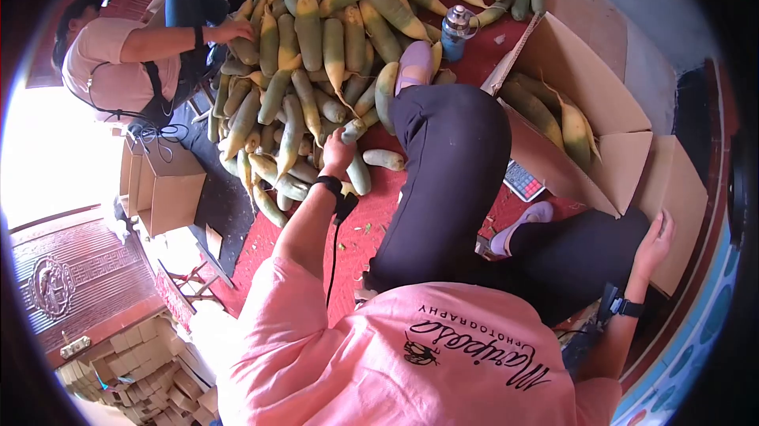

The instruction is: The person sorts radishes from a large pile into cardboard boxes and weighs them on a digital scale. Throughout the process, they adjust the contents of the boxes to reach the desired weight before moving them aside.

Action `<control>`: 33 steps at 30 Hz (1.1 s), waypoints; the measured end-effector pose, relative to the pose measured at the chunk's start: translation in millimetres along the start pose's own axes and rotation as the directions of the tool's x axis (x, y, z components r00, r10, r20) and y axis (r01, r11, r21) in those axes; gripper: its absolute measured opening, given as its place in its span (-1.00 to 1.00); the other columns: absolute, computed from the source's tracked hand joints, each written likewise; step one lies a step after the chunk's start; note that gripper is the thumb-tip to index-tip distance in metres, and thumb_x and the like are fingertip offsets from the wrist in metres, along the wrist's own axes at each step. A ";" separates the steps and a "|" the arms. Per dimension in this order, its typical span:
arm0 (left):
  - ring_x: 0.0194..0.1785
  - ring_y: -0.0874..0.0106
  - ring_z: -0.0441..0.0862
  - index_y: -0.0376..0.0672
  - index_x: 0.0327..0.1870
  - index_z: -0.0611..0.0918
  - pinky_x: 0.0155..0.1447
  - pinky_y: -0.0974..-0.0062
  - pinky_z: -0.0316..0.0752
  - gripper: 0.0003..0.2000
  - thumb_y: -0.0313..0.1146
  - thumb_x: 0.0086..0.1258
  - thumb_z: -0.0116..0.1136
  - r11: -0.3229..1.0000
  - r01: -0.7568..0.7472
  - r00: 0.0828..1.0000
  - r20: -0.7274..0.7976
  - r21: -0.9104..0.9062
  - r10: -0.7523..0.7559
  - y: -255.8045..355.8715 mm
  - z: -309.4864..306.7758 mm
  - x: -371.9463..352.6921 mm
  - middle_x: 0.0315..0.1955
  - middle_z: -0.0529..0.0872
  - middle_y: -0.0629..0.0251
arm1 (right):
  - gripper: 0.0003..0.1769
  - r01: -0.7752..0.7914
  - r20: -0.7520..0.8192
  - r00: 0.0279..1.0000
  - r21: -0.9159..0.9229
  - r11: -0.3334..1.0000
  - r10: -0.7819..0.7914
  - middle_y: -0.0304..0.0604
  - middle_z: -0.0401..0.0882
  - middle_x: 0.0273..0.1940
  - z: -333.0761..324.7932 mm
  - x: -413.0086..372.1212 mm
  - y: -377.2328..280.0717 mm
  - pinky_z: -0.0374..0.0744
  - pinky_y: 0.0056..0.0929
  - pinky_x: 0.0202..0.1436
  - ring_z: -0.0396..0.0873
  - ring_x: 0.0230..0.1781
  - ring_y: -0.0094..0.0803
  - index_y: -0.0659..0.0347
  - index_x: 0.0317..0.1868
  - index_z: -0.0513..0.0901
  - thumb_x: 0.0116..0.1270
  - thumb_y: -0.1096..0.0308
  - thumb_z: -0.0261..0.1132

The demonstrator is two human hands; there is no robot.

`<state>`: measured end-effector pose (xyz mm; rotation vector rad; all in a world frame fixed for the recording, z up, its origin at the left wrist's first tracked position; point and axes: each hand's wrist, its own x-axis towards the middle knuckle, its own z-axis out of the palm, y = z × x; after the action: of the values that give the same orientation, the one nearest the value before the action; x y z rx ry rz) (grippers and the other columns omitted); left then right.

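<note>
My left hand point(338, 155) reaches into the near edge of a big heap of green radishes point(310, 38). Its fingers are closed around the end of one green radish point(354, 131). A shorter pale green radish point(383, 159) lies just right of it on the red floor. My right hand point(656, 242) rests by my knee against the flap of a cardboard box point(676, 196), fingers stretched out and nothing held. Inside that open cardboard box point(613, 102), several green radishes point(573, 137) with yellowish tips lie together.
A blue bottle point(454, 34) stands between heap and box. A calculator point(523, 181) lies beside the box. At left, a co-worker's hand point(231, 30) touches the heap. Smaller cardboard boxes point(170, 189) stand on the left, and stacked cartons point(142, 363) fill the lower left.
</note>
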<state>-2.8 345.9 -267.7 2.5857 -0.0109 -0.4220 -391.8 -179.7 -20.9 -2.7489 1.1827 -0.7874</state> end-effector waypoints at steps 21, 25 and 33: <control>-0.02 0.09 0.50 -0.22 0.06 0.43 0.06 0.23 0.41 -0.45 -0.23 0.03 0.32 0.948 -0.224 0.954 -0.149 0.226 0.261 19.1 -36.3 -1.9 -0.12 0.53 0.01 | -0.74 -0.131 0.041 0.990 -0.019 0.991 0.132 0.02 0.54 -0.15 -1.3 0.7 -13.8 0.43 -0.33 0.03 0.51 -0.10 -0.14 0.36 -0.07 0.51 0.39 0.33 0.06; -0.06 0.24 0.55 -0.23 0.13 0.40 0.05 0.39 0.42 -0.46 -0.30 0.10 0.28 0.970 -0.120 0.972 -0.224 -0.210 0.071 -6.7 -80.6 -11.4 -0.12 0.57 0.06 | -0.71 -0.088 0.044 0.995 -0.049 0.995 0.090 0.03 0.52 -0.12 1.1 0.0 -5.5 0.42 -0.30 0.06 0.49 -0.07 -0.10 0.35 -0.06 0.51 0.41 0.30 0.04; -0.09 0.28 0.56 -0.23 0.21 0.35 0.01 0.42 0.45 -0.43 -0.28 0.17 0.25 0.934 -0.019 0.985 -0.166 -0.357 -0.043 -7.4 -122.2 16.3 -0.11 0.59 0.14 | -0.71 -0.057 0.048 0.997 -0.042 0.998 0.059 0.03 0.50 -0.12 0.4 0.9 -6.9 0.42 -0.29 0.05 0.48 -0.06 -0.10 0.36 -0.06 0.50 0.41 0.30 0.03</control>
<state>48.6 410.9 -176.1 2.2522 0.1308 -0.1819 -386.6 -175.5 -19.2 -2.7346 1.2763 -0.6932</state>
